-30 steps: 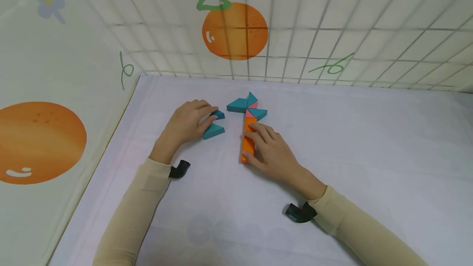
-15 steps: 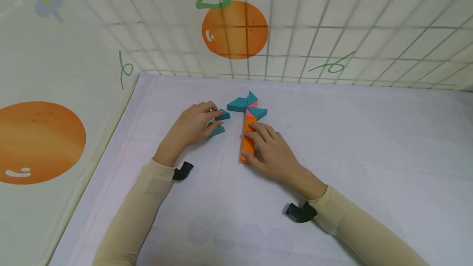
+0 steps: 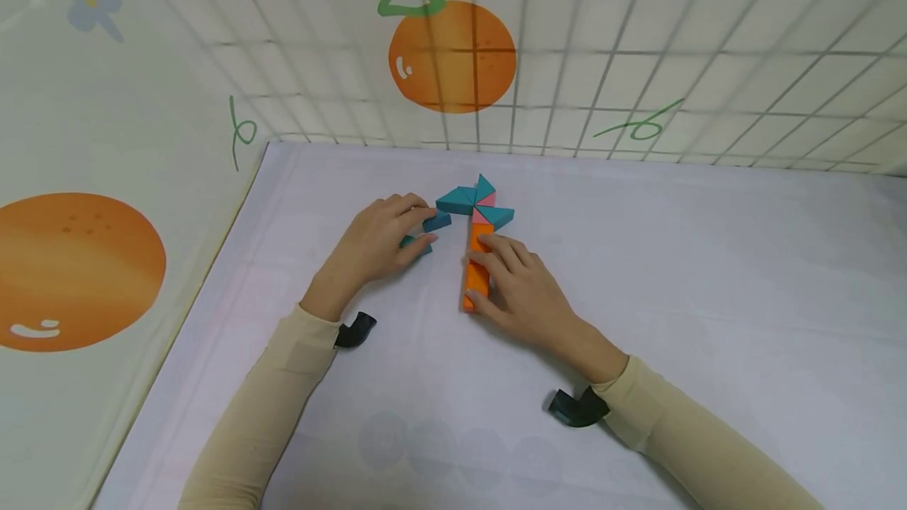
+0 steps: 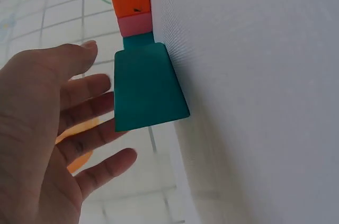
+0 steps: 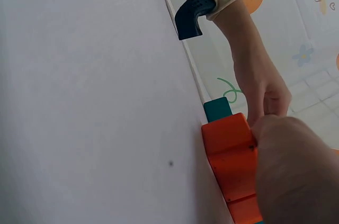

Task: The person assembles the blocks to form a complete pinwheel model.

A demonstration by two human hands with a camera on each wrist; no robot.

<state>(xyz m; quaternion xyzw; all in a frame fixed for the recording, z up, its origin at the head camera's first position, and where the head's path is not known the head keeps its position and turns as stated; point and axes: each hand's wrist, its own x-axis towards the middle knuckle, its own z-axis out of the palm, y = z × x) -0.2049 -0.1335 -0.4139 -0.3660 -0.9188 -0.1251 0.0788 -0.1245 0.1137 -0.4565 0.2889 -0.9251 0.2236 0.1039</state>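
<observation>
In the head view my left hand (image 3: 379, 242) reaches towards a small blue block (image 3: 437, 221), fingertips touching its left end. A teal block (image 3: 427, 249) lies partly under the thumb; in the left wrist view, a teal block (image 4: 151, 86) stands in front of the spread fingers. My right hand (image 3: 524, 290) rests on a strip of orange blocks (image 3: 478, 278), fingertips and thumb spread along its length. Above the strip, teal (image 3: 457, 199) and pink triangular blocks (image 3: 479, 216) fan out like a pinwheel. The right hand hides part of the orange strip.
The blocks lie on a white cloth-covered table (image 3: 673, 282). A printed white backdrop (image 3: 553, 77) with grid lines rises behind it, and another (image 3: 177, 116) stands at the left. Black curved pieces (image 3: 577, 408) stick out at both cuffs.
My left hand has moved to the right, and the blue block has slid right with it, nearer the pinwheel. The teal block stays under the thumb. The right hand has kept its place.
</observation>
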